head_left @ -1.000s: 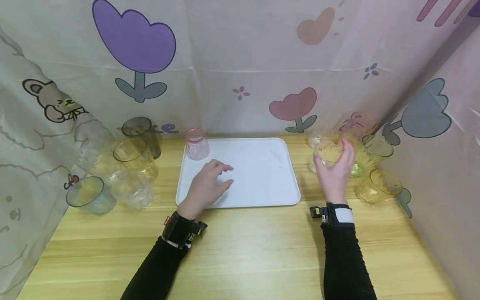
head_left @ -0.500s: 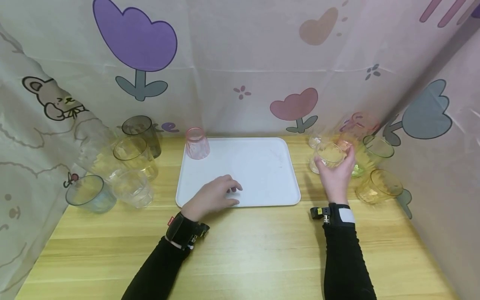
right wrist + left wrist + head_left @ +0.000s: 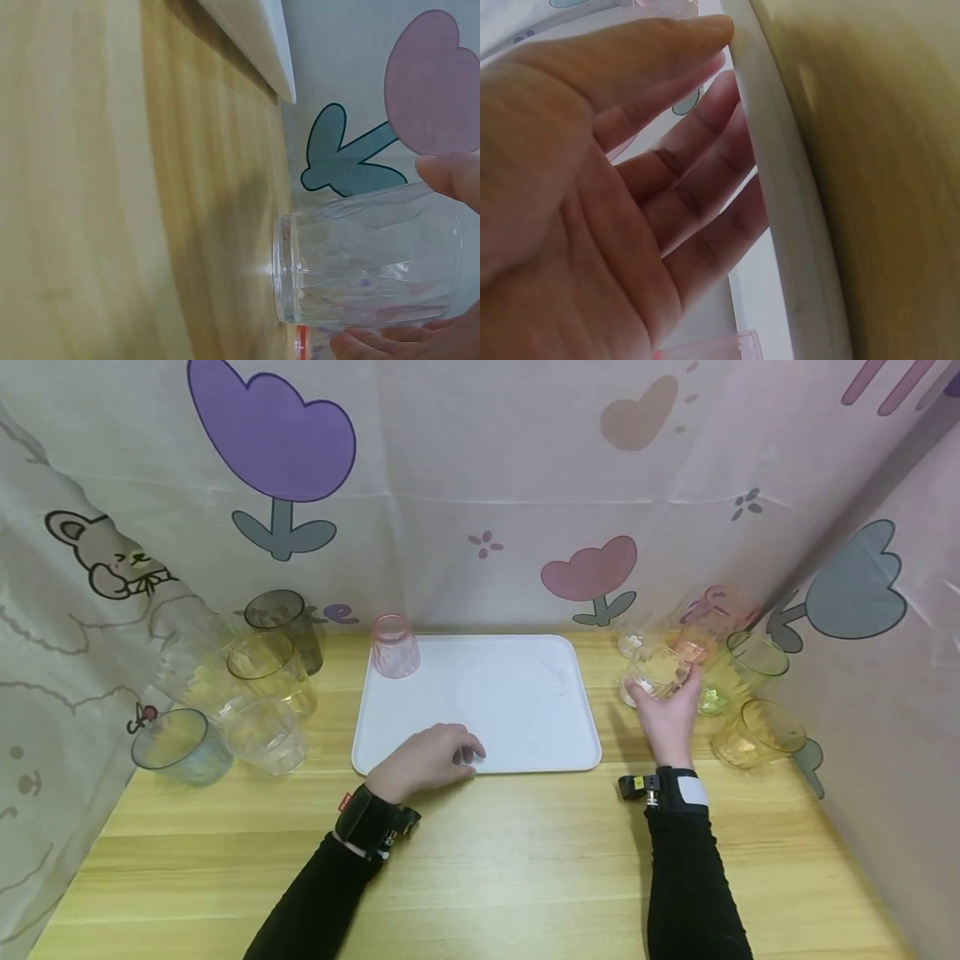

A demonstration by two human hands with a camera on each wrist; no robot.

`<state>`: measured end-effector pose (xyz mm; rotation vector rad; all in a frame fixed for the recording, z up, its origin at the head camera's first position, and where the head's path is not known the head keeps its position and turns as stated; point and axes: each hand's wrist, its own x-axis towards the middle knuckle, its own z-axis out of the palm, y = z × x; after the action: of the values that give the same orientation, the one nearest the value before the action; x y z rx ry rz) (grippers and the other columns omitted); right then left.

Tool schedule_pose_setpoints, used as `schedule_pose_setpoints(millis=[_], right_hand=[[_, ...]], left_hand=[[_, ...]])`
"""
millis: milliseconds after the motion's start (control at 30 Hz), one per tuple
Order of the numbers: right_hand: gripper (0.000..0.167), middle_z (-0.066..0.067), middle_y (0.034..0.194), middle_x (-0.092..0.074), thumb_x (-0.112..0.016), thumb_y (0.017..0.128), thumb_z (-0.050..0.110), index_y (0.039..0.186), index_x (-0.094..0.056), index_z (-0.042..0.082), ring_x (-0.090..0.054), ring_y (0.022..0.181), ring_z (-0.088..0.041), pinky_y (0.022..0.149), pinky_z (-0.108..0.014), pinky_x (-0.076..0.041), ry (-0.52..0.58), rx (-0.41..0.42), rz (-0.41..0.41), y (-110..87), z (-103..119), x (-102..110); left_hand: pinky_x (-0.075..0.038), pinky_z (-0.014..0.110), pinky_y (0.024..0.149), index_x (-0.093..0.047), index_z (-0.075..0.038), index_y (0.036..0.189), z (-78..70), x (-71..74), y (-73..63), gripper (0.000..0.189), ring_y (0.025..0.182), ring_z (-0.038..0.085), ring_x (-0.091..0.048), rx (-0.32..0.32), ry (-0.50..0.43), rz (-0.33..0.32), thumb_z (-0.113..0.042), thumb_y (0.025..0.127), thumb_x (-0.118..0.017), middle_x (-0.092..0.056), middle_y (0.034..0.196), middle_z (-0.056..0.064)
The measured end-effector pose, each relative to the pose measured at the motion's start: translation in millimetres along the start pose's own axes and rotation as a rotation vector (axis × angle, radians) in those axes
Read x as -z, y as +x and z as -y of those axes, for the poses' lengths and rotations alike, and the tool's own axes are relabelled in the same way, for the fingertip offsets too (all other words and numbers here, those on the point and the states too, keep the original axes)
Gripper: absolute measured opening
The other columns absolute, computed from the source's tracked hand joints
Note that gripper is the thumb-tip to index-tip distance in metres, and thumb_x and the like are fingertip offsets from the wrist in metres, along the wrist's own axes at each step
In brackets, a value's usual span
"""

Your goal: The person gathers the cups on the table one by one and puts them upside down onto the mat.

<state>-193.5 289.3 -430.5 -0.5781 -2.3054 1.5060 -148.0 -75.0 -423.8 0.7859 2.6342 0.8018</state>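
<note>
My right hand [image 3: 669, 718] holds a clear glass [image 3: 657, 672] at the right of the table, thumb on its left side and fingers on its right. In the right wrist view this faceted glass [image 3: 367, 262] lies between the thumb and the fingers below. My left hand [image 3: 427, 762] is at the front edge of the white tray [image 3: 517, 702], fingers loosely bent and holding nothing. The left wrist view has the thumb and fingertips at the tray's rim [image 3: 780, 187]; whether they touch it is hard to tell. A pink glass [image 3: 395, 647] stands on the tray's back left corner.
Crowded around the right hand are a green glass [image 3: 738, 672], an amber glass [image 3: 757, 735] and pinkish glasses [image 3: 716, 610]. On the left stand a dark grey glass [image 3: 288, 627], a yellow glass [image 3: 270, 672], a clear glass [image 3: 266, 739] and a bluish glass [image 3: 183, 747]. A printed curtain [image 3: 450, 460] hangs behind.
The left hand has come down from over the tray to its front edge, fingers bending more. My right hand has drawn slightly lower around the clear glass, which has hardly shifted.
</note>
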Motion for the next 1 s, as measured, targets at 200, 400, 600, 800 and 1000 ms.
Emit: schedule_pose_setpoints(millis=[200,400,600,800,1000], right_hand=[[0.111,-0.012,0.174,-0.013,-0.077,0.090,0.035,0.167,0.001,0.014,-0.016,0.161,-0.028,0.133,-0.044,-0.016,-0.009,-0.049,0.028,-0.3,-0.9,0.9],[0.102,-0.013,0.172,-0.018,-0.074,0.094,0.030,0.166,-0.004,0.011,-0.021,0.159,-0.032,0.132,-0.047,-0.022,-0.010,-0.049,0.037,0.6,-2.9,1.9],[0.095,-0.012,0.171,-0.021,-0.072,0.096,0.029,0.165,-0.009,0.012,-0.027,0.155,-0.034,0.127,-0.049,-0.032,0.007,-0.054,0.046,1.3,-4.7,1.7],[0.095,-0.009,0.170,-0.022,-0.071,0.097,0.030,0.165,-0.007,0.012,-0.031,0.151,-0.032,0.124,-0.048,-0.036,0.014,-0.067,0.047,0.9,-5.3,1.3],[0.093,-0.010,0.170,-0.022,-0.072,0.096,0.031,0.164,-0.012,0.010,-0.032,0.150,-0.033,0.122,-0.049,-0.038,0.021,-0.068,0.043,0.2,-5.7,1.3]], left_hand=[[-0.056,0.029,0.087,-0.080,-0.015,0.102,-0.6,0.8,0.4,0.015,0.091,0.009,-0.063,-0.027,-0.039,0.031,-0.009,0.092,-0.071,-0.075,0.099,-0.005],[-0.057,0.034,0.093,-0.081,-0.014,0.101,-1.8,1.9,0.5,0.013,0.096,0.011,-0.066,-0.036,-0.032,0.054,-0.010,0.093,-0.072,-0.078,0.102,-0.004],[-0.057,0.034,0.093,-0.082,-0.014,0.101,-2.0,2.2,-0.3,0.014,0.099,0.012,-0.068,-0.041,-0.026,0.054,-0.010,0.093,-0.072,-0.079,0.103,-0.004],[-0.057,0.033,0.092,-0.082,-0.014,0.102,-1.9,2.2,-0.3,0.015,0.096,0.011,-0.066,-0.032,-0.032,0.057,-0.009,0.093,-0.071,-0.078,0.103,-0.003],[-0.057,0.032,0.091,-0.082,-0.015,0.102,-1.3,1.5,0.2,0.015,0.094,0.010,-0.065,-0.038,-0.021,0.056,-0.008,0.092,-0.072,-0.077,0.101,-0.004]])
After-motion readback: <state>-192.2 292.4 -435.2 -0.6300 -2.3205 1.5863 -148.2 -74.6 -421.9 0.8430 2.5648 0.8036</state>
